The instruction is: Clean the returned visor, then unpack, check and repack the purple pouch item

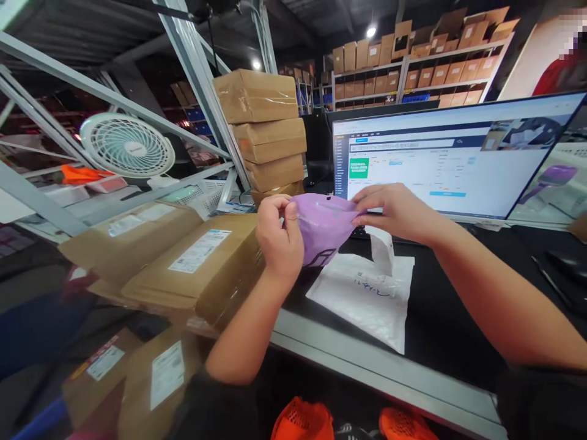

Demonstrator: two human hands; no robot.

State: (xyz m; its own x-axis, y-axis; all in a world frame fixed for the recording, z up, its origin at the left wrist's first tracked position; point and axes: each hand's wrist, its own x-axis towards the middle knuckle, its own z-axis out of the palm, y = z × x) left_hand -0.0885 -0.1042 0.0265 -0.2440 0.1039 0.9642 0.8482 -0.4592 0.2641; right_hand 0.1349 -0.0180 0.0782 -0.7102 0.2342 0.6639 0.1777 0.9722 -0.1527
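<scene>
A purple plastic mailer bag (323, 229) with dark printing is held up between my two hands over the desk. My left hand (280, 235) is closed on its left edge, thumb in front. At the upper right corner, my right hand (389, 211) pinches the bag between thumb and fingers. The bag's mouth faces up and what lies inside it is hidden. Just below, a white padded envelope (367, 299) with blue handwriting lies on the black desk mat, a torn strip (382, 250) standing up at its top.
Behind my hands stands a lit monitor (440, 159). Brown cartons (183, 263) with labels crowd the left, and more boxes (268, 146) are stacked beside the metal frame. A white fan (127, 145) sits at far left. A mouse (568, 266) lies at right.
</scene>
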